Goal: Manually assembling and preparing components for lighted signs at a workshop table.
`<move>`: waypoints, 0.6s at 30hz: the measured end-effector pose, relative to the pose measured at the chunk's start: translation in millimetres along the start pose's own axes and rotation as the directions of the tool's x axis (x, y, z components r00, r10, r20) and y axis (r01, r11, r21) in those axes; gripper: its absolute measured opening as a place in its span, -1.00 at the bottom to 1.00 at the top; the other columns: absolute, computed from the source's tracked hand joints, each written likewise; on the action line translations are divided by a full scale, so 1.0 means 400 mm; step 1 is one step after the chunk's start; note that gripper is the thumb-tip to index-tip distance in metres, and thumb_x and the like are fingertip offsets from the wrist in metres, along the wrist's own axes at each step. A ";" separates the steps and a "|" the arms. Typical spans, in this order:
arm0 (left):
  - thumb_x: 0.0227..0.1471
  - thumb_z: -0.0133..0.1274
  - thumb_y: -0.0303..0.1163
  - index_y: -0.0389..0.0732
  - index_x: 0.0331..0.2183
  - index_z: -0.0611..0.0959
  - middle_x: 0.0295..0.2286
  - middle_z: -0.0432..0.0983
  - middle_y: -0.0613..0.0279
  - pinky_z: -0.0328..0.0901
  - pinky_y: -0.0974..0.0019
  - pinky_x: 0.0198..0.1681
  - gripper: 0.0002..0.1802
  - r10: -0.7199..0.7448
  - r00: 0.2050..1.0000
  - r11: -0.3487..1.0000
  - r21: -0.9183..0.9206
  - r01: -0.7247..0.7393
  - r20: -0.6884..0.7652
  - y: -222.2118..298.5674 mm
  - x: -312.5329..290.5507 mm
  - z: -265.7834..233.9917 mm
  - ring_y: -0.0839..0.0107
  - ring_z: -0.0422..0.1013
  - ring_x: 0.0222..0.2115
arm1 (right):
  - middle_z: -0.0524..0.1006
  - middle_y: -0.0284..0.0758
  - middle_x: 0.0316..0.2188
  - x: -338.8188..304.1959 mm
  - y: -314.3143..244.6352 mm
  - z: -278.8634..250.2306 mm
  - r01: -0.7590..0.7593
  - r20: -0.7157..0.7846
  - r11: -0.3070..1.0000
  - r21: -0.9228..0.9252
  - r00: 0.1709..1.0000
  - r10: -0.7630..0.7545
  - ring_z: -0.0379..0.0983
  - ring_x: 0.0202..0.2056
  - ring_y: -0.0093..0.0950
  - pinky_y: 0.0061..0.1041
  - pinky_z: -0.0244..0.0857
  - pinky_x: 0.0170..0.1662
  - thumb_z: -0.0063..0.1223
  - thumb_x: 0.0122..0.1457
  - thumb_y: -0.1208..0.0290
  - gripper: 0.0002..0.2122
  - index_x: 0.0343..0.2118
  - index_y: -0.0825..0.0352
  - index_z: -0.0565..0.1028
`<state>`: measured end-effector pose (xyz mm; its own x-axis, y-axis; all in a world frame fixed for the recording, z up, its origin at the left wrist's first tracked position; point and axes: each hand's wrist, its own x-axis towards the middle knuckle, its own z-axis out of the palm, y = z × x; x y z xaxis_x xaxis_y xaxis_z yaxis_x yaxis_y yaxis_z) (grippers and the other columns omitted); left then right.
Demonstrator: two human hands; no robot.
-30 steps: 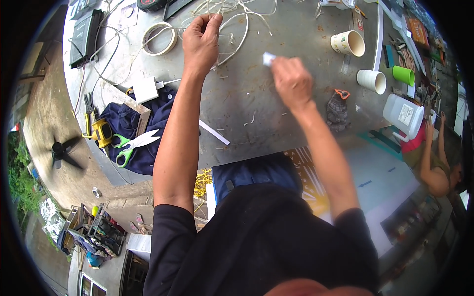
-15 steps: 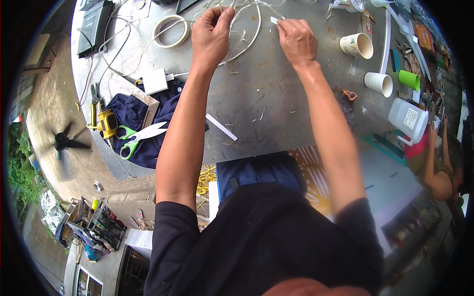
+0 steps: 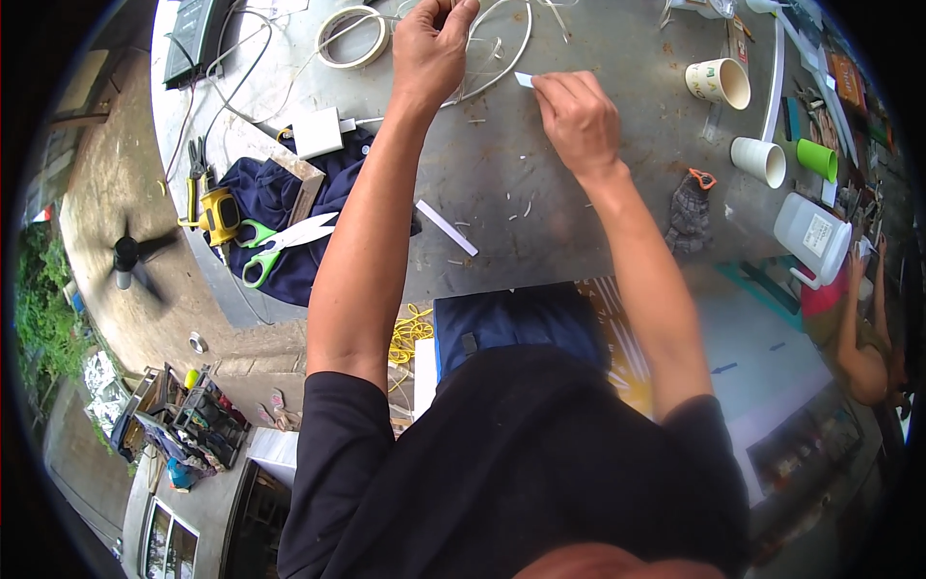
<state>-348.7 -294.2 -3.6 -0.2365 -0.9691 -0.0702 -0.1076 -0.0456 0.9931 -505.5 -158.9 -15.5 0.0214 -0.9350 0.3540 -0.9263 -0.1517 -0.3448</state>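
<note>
My left hand [image 3: 431, 50] is at the top edge of the view. Its thumb and fingers are pinched on a thin white cable, the fingertips partly cut off. Loops of white cable [image 3: 530, 43] curve over the grey metal table [image 3: 502, 207] beside it. Farther right, my right hand [image 3: 583, 118] pinches a small white strip [image 3: 524, 79] that sticks out to the left of its fingertips. A roll of masking tape [image 3: 326, 48] lies left of my left hand. Below, between my forearms, a longer white strip [image 3: 447, 228] rests among small scraps.
At left, green-handled scissors [image 3: 289, 234], a yellow tool [image 3: 221, 214] and a white adapter [image 3: 316, 133] lie on dark blue cloth. At right stand paper cups [image 3: 719, 83], a green cup [image 3: 817, 159] and a clear jug [image 3: 812, 239]. Beyond them is another person's arm [image 3: 849, 318].
My right hand has come nearer to me with the small white strip. My left hand has shifted slightly right and up, toward the frame's edge. The whole view has shifted slightly.
</note>
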 end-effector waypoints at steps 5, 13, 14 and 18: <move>0.24 0.12 -0.37 -0.33 -0.44 0.57 -0.58 0.36 0.42 0.21 0.38 -0.44 -0.75 0.126 0.992 0.988 0.089 -0.124 -0.014 -0.040 -0.003 -0.012 0.62 0.24 -0.51 | 0.62 -0.32 -0.36 -0.072 -0.107 0.011 0.126 0.188 0.988 0.084 0.972 -0.140 0.54 -0.29 -0.35 -0.39 0.47 -0.27 0.20 0.05 0.53 -0.90 -0.34 0.32 0.63; 0.10 0.25 -0.26 -0.30 -0.01 0.59 -0.30 0.57 -0.01 0.37 0.22 -0.17 -0.52 0.316 0.937 0.843 0.497 -0.207 -0.147 0.020 -0.090 -0.070 0.23 0.47 -0.34 | 0.62 -0.33 -0.34 -0.035 -0.122 -0.003 0.096 0.090 0.983 0.156 0.990 -0.111 0.54 -0.29 -0.37 -0.39 0.47 -0.25 0.17 0.02 0.57 -0.89 -0.36 0.33 0.62; 0.10 0.26 -0.22 -0.25 0.06 0.54 -0.12 0.56 -0.04 0.36 0.17 -0.09 -0.45 0.200 0.970 0.856 0.505 -0.106 -0.135 0.036 -0.124 -0.093 0.14 0.48 -0.19 | 0.61 -0.34 -0.34 -0.014 -0.104 0.026 0.113 0.086 0.984 0.141 0.988 -0.125 0.54 -0.27 -0.38 -0.40 0.47 -0.25 0.16 0.02 0.56 -0.89 -0.35 0.33 0.61; 0.06 0.29 -0.45 -0.33 -0.23 0.63 -0.61 0.45 0.27 0.27 0.40 -0.50 -0.75 0.108 0.980 0.901 0.434 -0.027 -0.164 0.062 -0.329 -0.147 0.55 0.34 -0.60 | 0.58 -0.38 -0.32 -0.053 -0.125 0.059 0.265 0.189 0.944 0.194 0.935 -0.301 0.52 -0.24 -0.40 -0.43 0.45 -0.23 0.13 0.01 0.52 -0.87 -0.34 0.33 0.58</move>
<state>-263.4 -182.3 35.7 -0.0853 -0.9949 0.0542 -0.5094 0.0903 0.8558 -450.9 -139.2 -26.5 0.3699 -0.8888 0.2706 -0.7963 -0.4534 -0.4004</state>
